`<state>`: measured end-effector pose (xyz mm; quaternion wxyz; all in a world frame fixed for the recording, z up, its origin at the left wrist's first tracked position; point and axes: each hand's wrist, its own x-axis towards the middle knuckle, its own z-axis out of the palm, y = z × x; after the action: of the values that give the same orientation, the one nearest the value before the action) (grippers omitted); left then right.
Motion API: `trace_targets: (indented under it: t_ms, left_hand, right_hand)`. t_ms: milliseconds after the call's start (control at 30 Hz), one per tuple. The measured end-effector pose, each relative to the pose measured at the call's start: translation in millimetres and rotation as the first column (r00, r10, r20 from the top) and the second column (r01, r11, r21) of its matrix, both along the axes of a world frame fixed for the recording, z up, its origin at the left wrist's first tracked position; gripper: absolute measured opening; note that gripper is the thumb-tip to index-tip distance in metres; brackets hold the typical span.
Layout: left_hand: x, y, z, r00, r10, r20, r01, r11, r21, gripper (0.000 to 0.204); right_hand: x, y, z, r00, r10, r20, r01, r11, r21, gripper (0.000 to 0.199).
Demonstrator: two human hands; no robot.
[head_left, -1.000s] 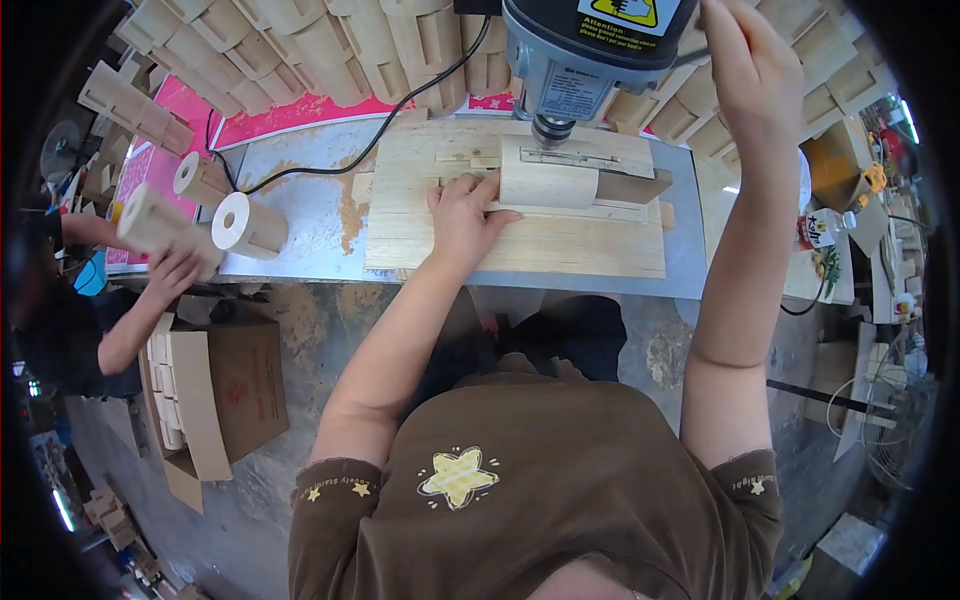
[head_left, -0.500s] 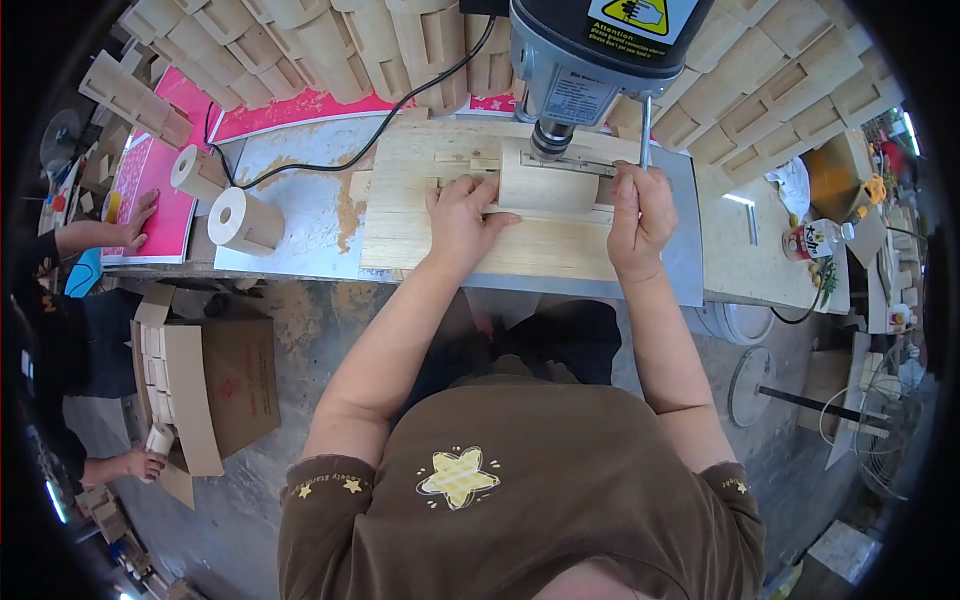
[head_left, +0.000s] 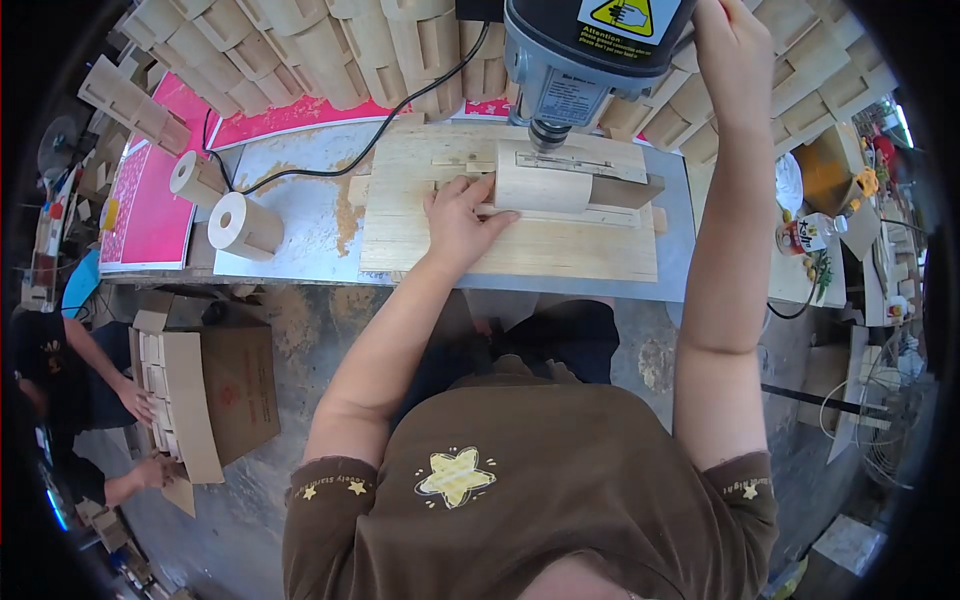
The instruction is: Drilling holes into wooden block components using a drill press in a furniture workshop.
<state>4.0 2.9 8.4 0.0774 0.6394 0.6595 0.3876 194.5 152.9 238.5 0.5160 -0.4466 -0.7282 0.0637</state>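
Observation:
A pale wooden cylinder [head_left: 543, 188] lies sideways on a jig over a wooden board [head_left: 420, 235], below the chuck of a drill press [head_left: 548, 135]. My left hand [head_left: 462, 218] grips the cylinder's left end, its thumb stretched along the front lower edge. At the upper right, my right hand [head_left: 738, 50] is raised beside the drill press head [head_left: 600, 50]. Its fingers are curled around the press's feed lever [head_left: 684, 43], of which only a short dark piece shows. A grey-brown block [head_left: 628, 190] juts from the cylinder's right side.
Stacked wooden cylinders [head_left: 350, 50] line the back. Two more cylinders [head_left: 245, 226] stand at the left. A black cable [head_left: 400, 105] crosses the bench. By an open carton [head_left: 235, 385] at the lower left, a co-worker's hands [head_left: 135, 400] reach toward wooden pieces. A bottle [head_left: 810, 235] stands right.
My right hand has swung up and away from beside the cylinder, with the lever. My left hand stays at the cylinder. The co-worker's upper hand moved from the pink sheet to the carton.

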Motion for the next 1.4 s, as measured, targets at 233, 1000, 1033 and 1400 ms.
trace_targets:
  t_ms: [233, 1000, 1033, 1400]
  left_hand:
    - [-2.5, 1.9, -12.3, 0.940, 0.011, 0.342, -0.010, 1.000, -0.004, 0.049]
    - [-119.7, -118.8, 61.9, 0.405, 0.345, 0.847, -0.068, 0.935, -0.349, 0.030]
    - [-109.5, -119.0, 65.0, 0.407, 0.346, 0.846, -0.061, 0.934, -0.352, 0.030]
    - [-70.5, -103.1, 51.3, 0.420, 0.341, 0.841, 0.017, 0.924, -0.383, 0.032]
  right_hand:
    - [-0.1, 0.8, -33.9, 0.948, 0.307, -0.080, -0.316, 0.931, -0.184, 0.026]
    - [33.2, -131.8, -162.0, 0.814, 0.432, 0.388, -0.354, 0.899, -0.257, 0.031]
    - [31.4, -131.8, -161.3, 0.817, 0.428, 0.387, -0.348, 0.900, -0.261, 0.031]
    - [43.3, -121.2, -159.3, 0.797, 0.456, 0.396, -0.364, 0.886, -0.288, 0.031]
